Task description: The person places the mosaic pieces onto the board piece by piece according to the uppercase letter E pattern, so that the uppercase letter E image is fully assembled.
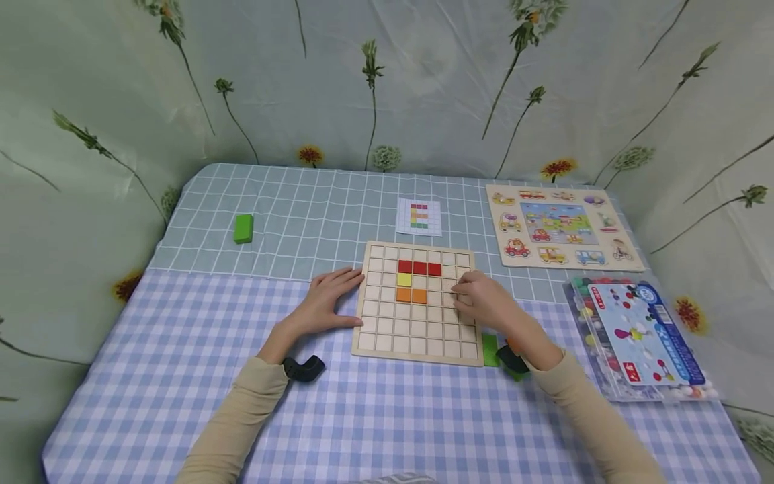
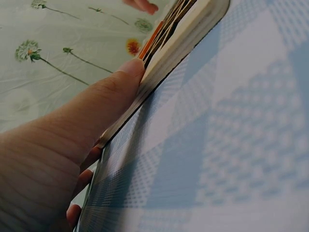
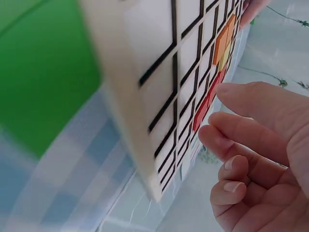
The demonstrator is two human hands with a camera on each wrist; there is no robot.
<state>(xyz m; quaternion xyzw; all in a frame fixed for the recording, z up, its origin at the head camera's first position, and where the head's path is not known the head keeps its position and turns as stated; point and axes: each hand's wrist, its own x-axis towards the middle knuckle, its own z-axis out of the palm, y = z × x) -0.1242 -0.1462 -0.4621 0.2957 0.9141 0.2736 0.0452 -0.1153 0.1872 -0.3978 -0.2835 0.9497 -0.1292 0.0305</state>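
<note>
A wooden grid board (image 1: 393,343) lies in front of me, with three red tiles (image 1: 420,268), one yellow tile (image 1: 404,279) and two orange tiles (image 1: 412,295) set in its squares. At its left edge my left hand (image 1: 323,302) rests with straight fingers; in the left wrist view the thumb (image 2: 108,94) touches the board's side. Over the board's right side hovers my right hand (image 1: 486,299). The right wrist view shows its thumb and index finger apart, nothing visible between them, and the other fingers (image 3: 229,191) loosely curled.
Behind the board lies a pattern card (image 1: 419,216) with coloured squares. Green pieces (image 1: 490,349) sit by the board's right corner, partly hidden by the right wrist. A green block (image 1: 244,228) stands back left. A picture puzzle (image 1: 565,225) and a clear plastic box (image 1: 643,339) are at right.
</note>
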